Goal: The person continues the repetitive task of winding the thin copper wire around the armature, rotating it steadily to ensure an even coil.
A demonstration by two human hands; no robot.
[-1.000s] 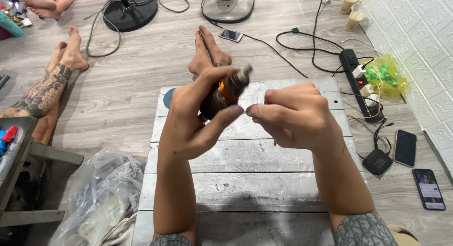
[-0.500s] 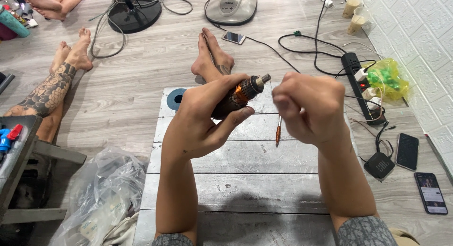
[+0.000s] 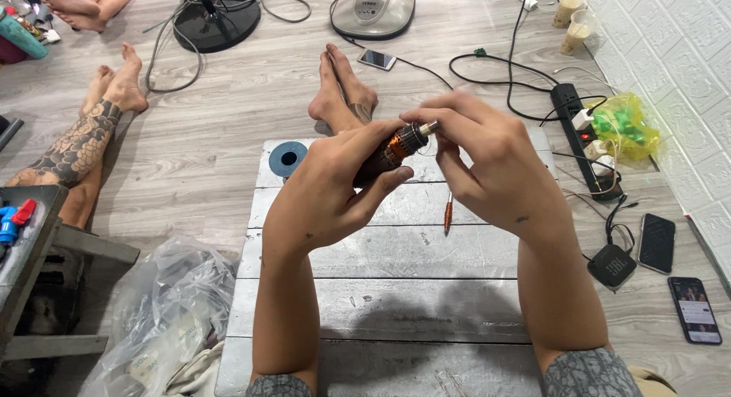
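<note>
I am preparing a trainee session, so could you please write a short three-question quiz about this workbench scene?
1. True or false: the left hand grips the dark cylindrical motor armature with copper windings.
2. Multiple choice: where does the blue round spool lie? A) on the far left corner of the pale wooden board table B) on the grey floor C) in the clear plastic bag
3. Fill in: the right hand pinches the armature's metal ____ end.

Key: 1 true; 2 A; 3 shaft
</note>
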